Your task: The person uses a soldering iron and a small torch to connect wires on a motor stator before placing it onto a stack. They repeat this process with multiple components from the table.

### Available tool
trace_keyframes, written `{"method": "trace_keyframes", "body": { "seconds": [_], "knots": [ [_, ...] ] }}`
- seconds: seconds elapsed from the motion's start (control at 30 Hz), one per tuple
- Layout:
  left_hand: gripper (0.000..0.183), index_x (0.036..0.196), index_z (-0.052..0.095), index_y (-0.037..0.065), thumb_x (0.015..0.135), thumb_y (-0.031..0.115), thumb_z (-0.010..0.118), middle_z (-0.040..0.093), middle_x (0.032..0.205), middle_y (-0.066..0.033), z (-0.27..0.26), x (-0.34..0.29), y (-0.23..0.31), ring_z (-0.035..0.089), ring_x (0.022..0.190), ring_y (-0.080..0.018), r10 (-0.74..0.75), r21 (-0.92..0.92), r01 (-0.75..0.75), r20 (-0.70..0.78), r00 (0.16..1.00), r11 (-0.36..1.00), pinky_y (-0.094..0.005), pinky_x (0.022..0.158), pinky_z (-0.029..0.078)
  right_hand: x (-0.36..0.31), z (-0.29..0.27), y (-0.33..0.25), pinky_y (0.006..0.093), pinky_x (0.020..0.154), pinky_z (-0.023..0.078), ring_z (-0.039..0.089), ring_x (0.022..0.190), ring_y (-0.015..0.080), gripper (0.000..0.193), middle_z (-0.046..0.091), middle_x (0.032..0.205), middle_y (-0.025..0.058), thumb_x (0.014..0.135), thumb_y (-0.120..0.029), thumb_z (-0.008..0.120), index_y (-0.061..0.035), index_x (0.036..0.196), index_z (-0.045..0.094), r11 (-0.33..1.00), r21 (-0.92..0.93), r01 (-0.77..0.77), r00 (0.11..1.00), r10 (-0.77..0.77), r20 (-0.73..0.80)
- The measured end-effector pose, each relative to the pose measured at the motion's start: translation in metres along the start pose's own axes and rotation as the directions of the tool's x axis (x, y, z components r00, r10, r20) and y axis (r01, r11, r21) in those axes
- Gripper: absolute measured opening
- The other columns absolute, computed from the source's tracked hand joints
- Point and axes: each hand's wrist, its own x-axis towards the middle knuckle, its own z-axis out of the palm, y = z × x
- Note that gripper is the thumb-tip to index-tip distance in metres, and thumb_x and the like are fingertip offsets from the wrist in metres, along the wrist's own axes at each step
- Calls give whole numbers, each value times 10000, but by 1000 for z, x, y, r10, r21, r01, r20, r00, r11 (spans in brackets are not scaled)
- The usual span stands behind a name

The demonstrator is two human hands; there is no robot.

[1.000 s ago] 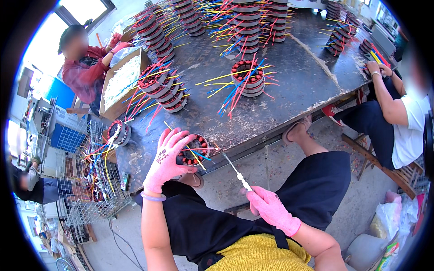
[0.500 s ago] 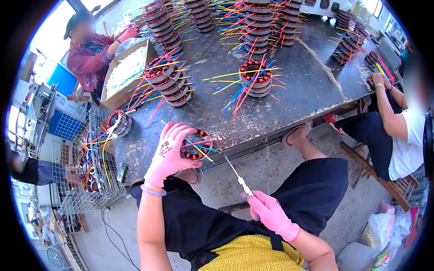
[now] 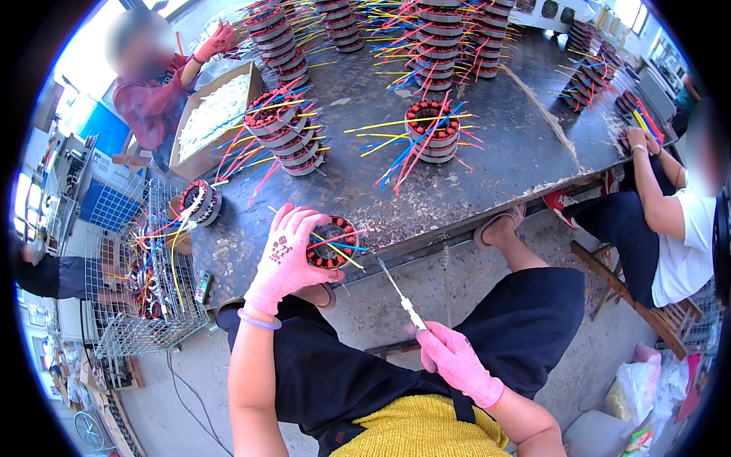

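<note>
My left hand (image 3: pixel 283 259), in a pink glove, is closed round the rim of a motor stator (image 3: pixel 352 231) at the table's near edge. The stator is a ring with red windings inside; yellow, blue, red and white wires cross its opening and stick out to the right. In a matching pink glove, my right hand (image 3: pixel 457 358) grips a slim tool with a white handle (image 3: pixel 412 314) and a long thin metal shaft. Its tip points up and left, close to the wire ends; whether it touches them I cannot tell. Another stator (image 3: pixel 201 203) with white lacing sits left of my left hand.
A single stator (image 3: pixel 432 131) and a leaning stator stack (image 3: pixel 285 131) stand on the dark table (image 3: pixel 487 164), with taller stacks behind. A wire basket (image 3: pixel 148 335) holds wired parts at the left. One co-worker sits by a carton (image 3: pixel 179 156) of white pieces, another at the right.
The stator in my left hand has turned slightly, and a red wire now shows across it. My right hand stays nearly still with the tool. The co-worker at the left has raised a gloved hand.
</note>
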Motion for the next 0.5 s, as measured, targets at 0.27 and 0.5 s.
{"method": "trace_keyframes", "body": {
  "seconds": [0.27, 0.5],
  "knots": [
    [859, 1224, 575, 75, 504, 395, 918, 591, 1219, -140, 0, 1, 2, 522, 1244, -335, 3, -5, -3, -1, 1000, 1000, -513, 1187, 272, -1, 0, 0, 269, 567, 425, 493, 576, 75, 313, 511, 664, 20, 1040, -197, 480, -10, 1251, 616, 1000, -19, 11, 1000, -11, 1],
    [856, 1221, 581, 72, 507, 403, 917, 591, 1222, -145, -1, 1, 2, 522, 1246, -339, -4, 0, 4, 0, 1000, 1000, -516, 1189, 268, -2, 1, -2, 275, 575, 431, 504, 586, 81, 316, 519, 667, 27, 1037, -197, 480, -5, 1249, 614, 999, -36, 4, 1000, -4, -3]
  ]
}}
